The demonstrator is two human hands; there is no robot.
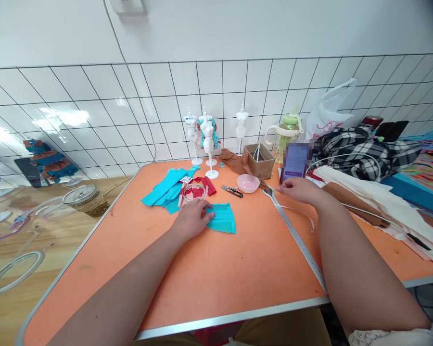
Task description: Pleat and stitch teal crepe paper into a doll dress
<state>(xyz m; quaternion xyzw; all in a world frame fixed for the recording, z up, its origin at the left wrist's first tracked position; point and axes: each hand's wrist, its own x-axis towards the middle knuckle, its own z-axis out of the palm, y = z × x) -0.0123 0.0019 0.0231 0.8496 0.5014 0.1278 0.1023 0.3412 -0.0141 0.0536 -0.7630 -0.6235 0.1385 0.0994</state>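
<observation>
A small pleated turquoise cloth (223, 218) lies flat on the orange table (238, 274). At its left edge is my left hand (192, 218), fingers curled and closed on that edge. My right hand (298, 189) is near the lower end of a propped phone (295, 161), right of the pink bowl (248, 183); its fingertips are pressed together, and what they hold, if anything, is too small to make out. Black-handled snips (232, 191) lie left of the bowl. Beyond my left hand are a clear ring (194, 192), red cloth (206, 184) and a turquoise cloth pile (168, 188).
White mini mannequins (208, 137) stand at the back, beside brown cloth (234, 161) and a cardboard box (259, 162). A jug (286, 132), plaid cloth (364, 154) and fabric strips (368, 202) crowd the right. A glass jar (86, 199) stands left.
</observation>
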